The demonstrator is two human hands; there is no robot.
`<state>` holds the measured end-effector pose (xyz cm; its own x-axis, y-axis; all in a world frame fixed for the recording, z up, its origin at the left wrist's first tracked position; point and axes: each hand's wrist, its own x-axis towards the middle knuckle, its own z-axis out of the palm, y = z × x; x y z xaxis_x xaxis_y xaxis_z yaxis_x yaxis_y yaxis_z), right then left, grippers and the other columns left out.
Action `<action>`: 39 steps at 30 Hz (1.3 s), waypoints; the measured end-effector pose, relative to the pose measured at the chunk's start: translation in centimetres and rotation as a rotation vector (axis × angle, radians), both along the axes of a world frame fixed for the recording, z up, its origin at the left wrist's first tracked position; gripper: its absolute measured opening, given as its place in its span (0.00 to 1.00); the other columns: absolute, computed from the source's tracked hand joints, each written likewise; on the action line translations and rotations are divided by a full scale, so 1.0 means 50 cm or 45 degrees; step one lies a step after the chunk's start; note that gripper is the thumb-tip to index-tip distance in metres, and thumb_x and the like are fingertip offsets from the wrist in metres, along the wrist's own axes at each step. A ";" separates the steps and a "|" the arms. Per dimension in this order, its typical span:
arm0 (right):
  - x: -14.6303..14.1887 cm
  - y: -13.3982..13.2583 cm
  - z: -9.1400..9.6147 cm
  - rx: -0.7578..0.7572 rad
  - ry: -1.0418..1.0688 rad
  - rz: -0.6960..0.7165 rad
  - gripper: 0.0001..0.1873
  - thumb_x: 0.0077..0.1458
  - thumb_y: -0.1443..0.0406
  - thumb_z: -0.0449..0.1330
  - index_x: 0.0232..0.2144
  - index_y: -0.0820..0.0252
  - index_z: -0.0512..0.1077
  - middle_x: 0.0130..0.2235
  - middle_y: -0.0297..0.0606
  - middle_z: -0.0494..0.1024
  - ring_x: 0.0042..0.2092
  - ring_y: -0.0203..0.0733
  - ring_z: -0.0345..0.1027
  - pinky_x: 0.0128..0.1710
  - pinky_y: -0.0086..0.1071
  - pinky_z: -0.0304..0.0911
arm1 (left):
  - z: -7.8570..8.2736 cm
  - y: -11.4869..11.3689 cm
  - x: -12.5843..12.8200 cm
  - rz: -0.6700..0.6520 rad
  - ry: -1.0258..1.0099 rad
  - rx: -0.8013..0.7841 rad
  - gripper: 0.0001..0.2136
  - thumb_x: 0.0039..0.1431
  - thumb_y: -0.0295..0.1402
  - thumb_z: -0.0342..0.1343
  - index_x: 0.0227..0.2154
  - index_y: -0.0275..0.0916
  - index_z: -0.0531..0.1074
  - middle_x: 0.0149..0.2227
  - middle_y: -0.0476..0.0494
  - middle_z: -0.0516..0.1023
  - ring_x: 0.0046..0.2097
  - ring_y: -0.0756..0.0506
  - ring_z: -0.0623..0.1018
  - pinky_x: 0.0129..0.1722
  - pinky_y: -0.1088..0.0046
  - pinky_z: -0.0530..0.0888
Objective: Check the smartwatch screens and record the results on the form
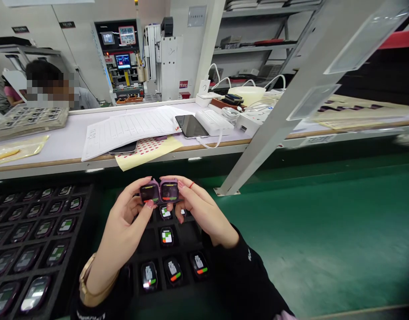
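My left hand (126, 222) grips a purple-rimmed smartwatch (149, 193), its thumb across the lower edge of the screen. Beside it, a second purple-rimmed smartwatch (169, 191) is held by my right hand (204, 209). The two watches are side by side, nearly touching, with lit dark screens that have red and green parts. Beneath my hands lies a black foam tray (146, 242) with square pockets. Several lit watches sit in it, among them one with a white and green screen (166, 237) and one with white text (173, 269). My wrists and sleeves hide parts of this tray.
A second black tray (81, 235) full of watches lies to the left. Ahead, a bench shelf (67, 151) carries papers (131, 126), a phone (191, 126) and white chargers with cables (214, 121). A slanted metal post (258, 138) stands right. Another person (51, 84) sits beyond the bench.
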<state>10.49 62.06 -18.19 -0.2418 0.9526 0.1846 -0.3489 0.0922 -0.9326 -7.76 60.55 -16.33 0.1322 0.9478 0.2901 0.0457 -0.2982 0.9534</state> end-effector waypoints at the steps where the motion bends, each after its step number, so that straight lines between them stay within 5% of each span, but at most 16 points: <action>1: 0.000 0.000 0.001 0.001 -0.008 0.001 0.20 0.68 0.54 0.56 0.53 0.59 0.74 0.39 0.40 0.75 0.33 0.37 0.70 0.21 0.23 0.65 | -0.001 0.000 0.000 0.001 0.005 -0.001 0.18 0.64 0.36 0.60 0.56 0.46 0.72 0.57 0.42 0.76 0.54 0.43 0.79 0.51 0.69 0.79; 16: 0.004 -0.001 0.004 0.079 -0.035 0.073 0.26 0.59 0.66 0.63 0.59 0.58 0.67 0.43 0.41 0.75 0.37 0.38 0.71 0.25 0.23 0.69 | -0.009 0.003 0.000 0.050 0.011 -0.008 0.20 0.62 0.35 0.63 0.56 0.48 0.71 0.58 0.43 0.75 0.53 0.44 0.79 0.44 0.75 0.80; 27: 0.001 -0.004 0.009 0.095 -0.090 0.057 0.27 0.59 0.66 0.64 0.59 0.58 0.66 0.44 0.40 0.75 0.37 0.37 0.71 0.24 0.23 0.69 | -0.012 0.007 -0.002 0.097 -0.011 -0.009 0.17 0.62 0.35 0.63 0.54 0.48 0.72 0.54 0.46 0.78 0.50 0.47 0.80 0.44 0.78 0.79; 34: 0.000 -0.002 0.010 0.058 -0.093 0.038 0.19 0.64 0.61 0.61 0.55 0.62 0.68 0.34 0.36 0.74 0.32 0.34 0.69 0.23 0.22 0.67 | -0.010 0.006 -0.001 0.081 -0.023 -0.001 0.13 0.66 0.36 0.59 0.52 0.47 0.74 0.53 0.46 0.78 0.46 0.49 0.80 0.44 0.77 0.79; 39: -0.002 -0.001 0.005 0.060 -0.077 0.030 0.26 0.58 0.66 0.65 0.58 0.59 0.67 0.38 0.37 0.74 0.36 0.36 0.70 0.24 0.21 0.68 | -0.015 0.010 -0.001 0.046 -0.017 0.008 0.15 0.64 0.35 0.60 0.53 0.48 0.73 0.52 0.46 0.78 0.45 0.49 0.80 0.43 0.78 0.79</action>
